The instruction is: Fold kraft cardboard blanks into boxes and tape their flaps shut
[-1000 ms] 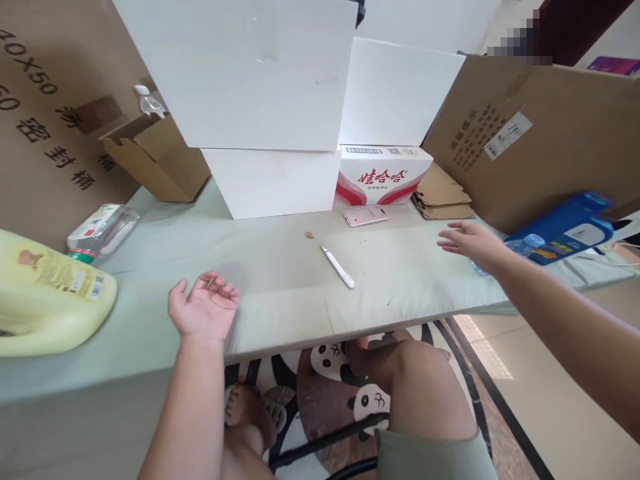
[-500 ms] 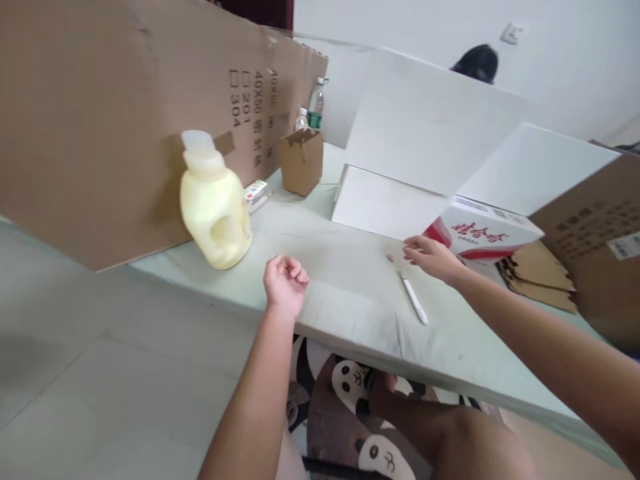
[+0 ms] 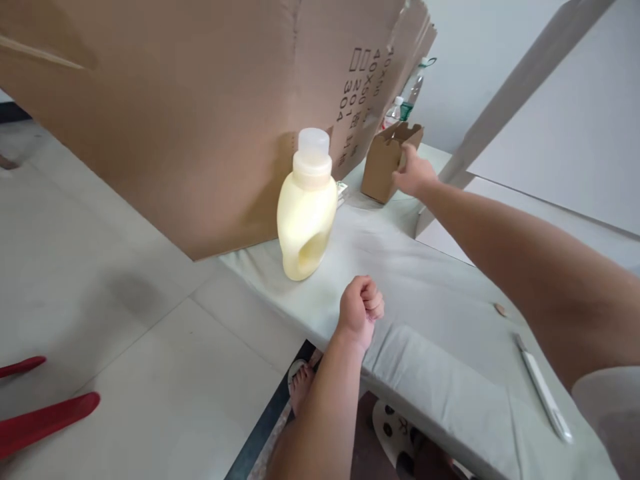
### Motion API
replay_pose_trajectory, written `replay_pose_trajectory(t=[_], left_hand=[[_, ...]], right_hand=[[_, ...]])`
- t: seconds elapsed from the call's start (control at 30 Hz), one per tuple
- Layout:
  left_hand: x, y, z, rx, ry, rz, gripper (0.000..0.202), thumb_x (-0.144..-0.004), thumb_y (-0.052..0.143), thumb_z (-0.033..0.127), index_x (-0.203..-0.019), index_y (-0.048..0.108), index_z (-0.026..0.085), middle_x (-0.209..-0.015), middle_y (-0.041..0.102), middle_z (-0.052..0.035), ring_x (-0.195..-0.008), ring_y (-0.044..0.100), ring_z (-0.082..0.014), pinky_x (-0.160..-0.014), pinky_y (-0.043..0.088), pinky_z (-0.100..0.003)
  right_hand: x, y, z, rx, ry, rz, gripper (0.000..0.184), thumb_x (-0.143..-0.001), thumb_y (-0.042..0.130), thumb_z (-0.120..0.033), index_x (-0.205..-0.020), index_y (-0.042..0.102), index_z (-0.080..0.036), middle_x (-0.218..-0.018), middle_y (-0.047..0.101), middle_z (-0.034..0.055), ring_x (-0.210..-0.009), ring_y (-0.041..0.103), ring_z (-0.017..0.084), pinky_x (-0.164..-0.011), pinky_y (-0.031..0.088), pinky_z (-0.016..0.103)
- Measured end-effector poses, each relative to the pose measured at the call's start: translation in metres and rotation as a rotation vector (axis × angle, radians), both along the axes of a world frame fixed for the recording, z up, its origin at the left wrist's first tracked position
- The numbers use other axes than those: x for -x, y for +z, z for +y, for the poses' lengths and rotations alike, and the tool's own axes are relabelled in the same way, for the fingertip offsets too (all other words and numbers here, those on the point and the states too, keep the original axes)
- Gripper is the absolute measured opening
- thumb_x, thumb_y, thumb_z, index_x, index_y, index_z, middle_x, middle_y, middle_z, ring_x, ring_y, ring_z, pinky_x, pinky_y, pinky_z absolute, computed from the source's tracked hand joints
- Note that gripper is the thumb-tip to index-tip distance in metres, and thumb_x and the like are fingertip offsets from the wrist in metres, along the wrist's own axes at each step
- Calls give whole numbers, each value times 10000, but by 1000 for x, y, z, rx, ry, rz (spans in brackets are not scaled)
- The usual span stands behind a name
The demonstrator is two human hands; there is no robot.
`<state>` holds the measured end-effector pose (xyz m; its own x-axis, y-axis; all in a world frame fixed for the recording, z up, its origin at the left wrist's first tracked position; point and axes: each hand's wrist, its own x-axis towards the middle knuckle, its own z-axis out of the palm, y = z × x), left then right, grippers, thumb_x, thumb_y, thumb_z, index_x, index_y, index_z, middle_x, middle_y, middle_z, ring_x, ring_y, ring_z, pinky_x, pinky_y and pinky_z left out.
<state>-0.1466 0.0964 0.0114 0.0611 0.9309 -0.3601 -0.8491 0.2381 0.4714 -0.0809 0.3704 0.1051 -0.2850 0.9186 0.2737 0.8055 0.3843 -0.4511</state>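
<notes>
At the small brown cardboard box, my right hand reaches in with thumb and fingers apart. Its fingers overlap the box's right side; whether they touch it I cannot tell. My left hand is curled into a fist above the table's front edge, with nothing visible in it. Left of that fist stands a pale yellow jug with a whitish cap and a moulded handle. A white craft knife lies on the table below my right forearm, near a small brown piece.
A big cardboard sheet stands upright behind the jug. Two clear bottles, a taller one and a smaller one, stand behind the small box. A large white box rises at right. Red legs show on the floor.
My right hand has gone from beside the white box to the small cardboard box. My left hand has curled into a tighter fist. The view has turned left.
</notes>
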Motion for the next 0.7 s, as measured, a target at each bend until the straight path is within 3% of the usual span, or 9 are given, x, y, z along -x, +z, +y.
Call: replay_pose_trajectory(t=[0.07,0.17,0.27,0.33,0.43,0.5,0.6,0.7], left_hand=[[5,-2,3,-13,8,3,446,-810,482,296,-491,178,229,-455,91,86,-378,108,-64,-446,112,-260],[7,-3,7,-19,11,10,446,-814,482,293,-492,179,228,-458,90,85,-386,101,-66,-452,117,-263],[5,-2,9,-6,11,18,438,-826,459,260,-486,185,226,-461,86,82,-386,100,-68,-453,109,-262],[2,-1,9,0,9,5,448,-844,449,258,-483,186,226,-464,88,82,-386,101,-67,-450,107,-259],[-5,1,7,8,44,-21,463,-880,422,286,-487,184,226,-476,95,81,-399,94,-66,-444,111,-251],[-10,2,4,12,145,18,443,-897,400,296,-505,208,221,-495,123,77,-421,100,-72,-447,120,-246],[-15,1,-2,19,457,249,369,-888,424,265,-559,265,213,-546,214,61,-475,197,-88,-483,207,-234],[-16,0,-7,41,778,574,254,-862,486,243,-632,385,209,-637,375,33,-606,393,-111,-607,353,-239]], right_hand=[[15,8,21,25,-83,-55,716,-842,607,-190,-1505,339,-147,-1344,605,224,-1237,602,367,-1030,447,532],[20,11,39,85,-174,-166,628,-873,599,-249,-1455,390,-141,-1325,609,219,-1171,635,348,-947,508,480],[9,5,37,65,-197,-230,472,-915,568,-340,-1316,492,-102,-1232,637,216,-1166,630,341,-950,493,472],[-3,-2,21,4,-182,-266,323,-954,510,-360,-1174,567,-131,-1170,651,194,-1169,619,343,-957,474,475],[-23,-10,-23,-85,-96,-361,203,-961,486,-355,-1015,606,-201,-990,680,138,-993,657,324,-816,486,433],[-42,-14,-66,-133,-18,-431,196,-944,495,-381,-980,606,-224,-835,663,93,-804,649,287,-681,452,378],[-91,-16,-143,-225,112,-383,176,-922,502,-377,-877,597,-236,-689,603,37,-607,562,212,-562,376,323],[-162,-16,-224,-398,329,-144,80,-892,572,-305,-853,597,-240,-747,607,36,-651,590,197,-585,442,325]])
